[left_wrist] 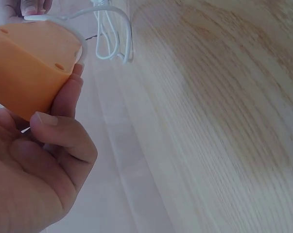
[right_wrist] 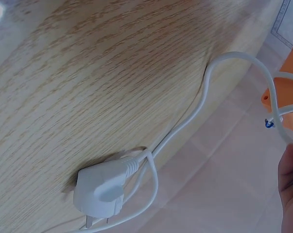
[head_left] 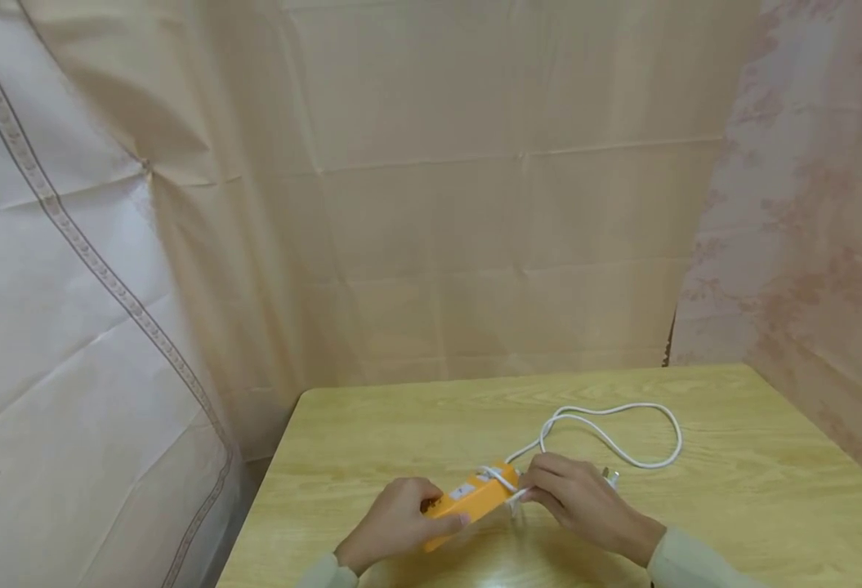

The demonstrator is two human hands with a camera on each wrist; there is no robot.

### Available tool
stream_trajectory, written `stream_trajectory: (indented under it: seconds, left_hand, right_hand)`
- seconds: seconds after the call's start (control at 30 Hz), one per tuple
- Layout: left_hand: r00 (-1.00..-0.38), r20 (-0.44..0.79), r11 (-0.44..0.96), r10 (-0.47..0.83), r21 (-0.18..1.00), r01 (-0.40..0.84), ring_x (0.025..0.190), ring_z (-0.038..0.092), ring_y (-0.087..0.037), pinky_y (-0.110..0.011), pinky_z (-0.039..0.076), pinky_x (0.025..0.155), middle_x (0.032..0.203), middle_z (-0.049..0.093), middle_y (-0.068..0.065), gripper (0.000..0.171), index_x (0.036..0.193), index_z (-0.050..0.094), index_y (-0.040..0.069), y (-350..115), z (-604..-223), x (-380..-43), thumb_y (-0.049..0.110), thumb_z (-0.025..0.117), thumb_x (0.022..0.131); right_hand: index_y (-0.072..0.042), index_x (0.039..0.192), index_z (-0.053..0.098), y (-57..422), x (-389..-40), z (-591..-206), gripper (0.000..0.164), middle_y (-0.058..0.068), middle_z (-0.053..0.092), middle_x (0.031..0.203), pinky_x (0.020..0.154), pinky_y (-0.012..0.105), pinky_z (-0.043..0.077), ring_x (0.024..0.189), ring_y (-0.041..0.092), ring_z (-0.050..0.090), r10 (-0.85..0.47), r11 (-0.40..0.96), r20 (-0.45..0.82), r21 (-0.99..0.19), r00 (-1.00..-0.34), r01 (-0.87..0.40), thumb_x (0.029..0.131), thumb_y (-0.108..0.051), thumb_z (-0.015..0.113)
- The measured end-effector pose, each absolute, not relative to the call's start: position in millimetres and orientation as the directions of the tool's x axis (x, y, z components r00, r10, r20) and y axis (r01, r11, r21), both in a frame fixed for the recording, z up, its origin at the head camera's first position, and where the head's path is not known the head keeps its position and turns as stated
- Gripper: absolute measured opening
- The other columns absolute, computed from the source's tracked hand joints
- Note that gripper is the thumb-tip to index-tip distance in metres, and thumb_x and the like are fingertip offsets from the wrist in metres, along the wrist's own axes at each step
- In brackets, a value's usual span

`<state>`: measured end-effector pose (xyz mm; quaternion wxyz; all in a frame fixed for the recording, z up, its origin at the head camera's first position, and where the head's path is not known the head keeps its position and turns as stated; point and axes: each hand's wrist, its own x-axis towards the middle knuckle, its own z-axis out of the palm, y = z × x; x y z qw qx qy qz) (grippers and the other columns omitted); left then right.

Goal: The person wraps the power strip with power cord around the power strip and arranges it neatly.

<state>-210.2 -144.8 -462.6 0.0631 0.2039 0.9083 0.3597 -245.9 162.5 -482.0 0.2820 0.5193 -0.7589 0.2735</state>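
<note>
An orange power strip with white sockets is held tilted just above the table by my left hand, its thumb along the near side. In the left wrist view the fingers of that hand curl round the end of the orange strip. My right hand pinches the white cord close to the strip's far end, where the cord loops round the body. The white plug lies on the table beside the right hand, prongs showing.
The rest of the cord lies in a wide loop on the wooden table, beyond the hands. Draped cloth hangs behind the table and at both sides.
</note>
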Motion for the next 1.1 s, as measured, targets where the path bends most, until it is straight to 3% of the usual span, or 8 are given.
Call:
stream_trajectory:
  seconds: [0.2,0.5,0.73,0.9,1.1]
  left_hand:
    - [-0.894,0.032,0.652,0.448,0.672,0.351,0.055,0.045,-0.003,-0.021,0.038,0.049,0.064,0.055,0.012,0.041,0.081,0.075,0.016,-146.0,-463.2,-208.8,0.056,0.074,0.088]
    - [-0.866,0.007,0.624,0.501,0.69,0.367,0.051,0.038,-0.002,-0.02,0.031,0.047,0.059,0.049,0.013,0.037,0.075,0.07,0.02,-150.9,-458.6,-208.1,0.054,0.075,0.088]
    - [-0.847,-0.01,0.617,0.531,0.69,0.379,0.052,0.037,-0.002,-0.02,0.03,0.049,0.059,0.047,0.013,0.036,0.073,0.068,0.022,-154.8,-457.4,-208.8,0.054,0.075,0.089]
    - [-0.835,-0.021,0.609,0.55,0.694,0.384,0.054,0.038,-0.001,-0.019,0.03,0.051,0.062,0.048,0.013,0.034,0.074,0.069,0.021,-157.0,-457.9,-208.5,0.051,0.076,0.088]
    - [-0.806,-0.017,0.569,0.592,0.717,0.403,0.056,0.037,0.0,-0.018,0.029,0.053,0.064,0.046,0.014,0.036,0.071,0.068,0.019,-158.8,-461.3,-206.9,0.049,0.076,0.088]
  right_hand:
    - [-0.015,0.101,0.071,162.4,-245.1,-482.2,0.01,-0.012,0.058,0.094,0.067,0.005,0.043,0.074,-0.005,0.051,-0.639,0.303,0.712,-0.116,-0.292,-0.946,0.1,-0.023,0.067]
    - [-0.017,0.097,0.07,162.0,-248.9,-478.3,0.014,-0.013,0.06,0.095,0.068,0.009,0.047,0.078,-0.004,0.058,-0.634,0.308,0.733,-0.052,-0.246,-0.95,0.095,-0.03,0.073]
    - [-0.019,0.093,0.069,164.9,-252.1,-477.3,0.02,-0.015,0.061,0.092,0.066,0.01,0.047,0.076,-0.004,0.058,-0.634,0.361,0.717,-0.057,-0.29,-0.931,0.091,-0.039,0.073]
    - [-0.018,0.096,0.067,164.1,-254.0,-477.1,0.015,-0.016,0.061,0.094,0.067,0.01,0.047,0.077,-0.006,0.056,-0.649,0.342,0.708,-0.056,-0.279,-0.938,0.1,-0.032,0.065]
    - [-0.021,0.097,0.07,164.2,-255.3,-477.2,0.027,-0.018,0.065,0.099,0.073,0.013,0.051,0.085,-0.004,0.064,-0.653,0.349,0.696,-0.074,-0.3,-0.934,0.104,-0.038,0.051]
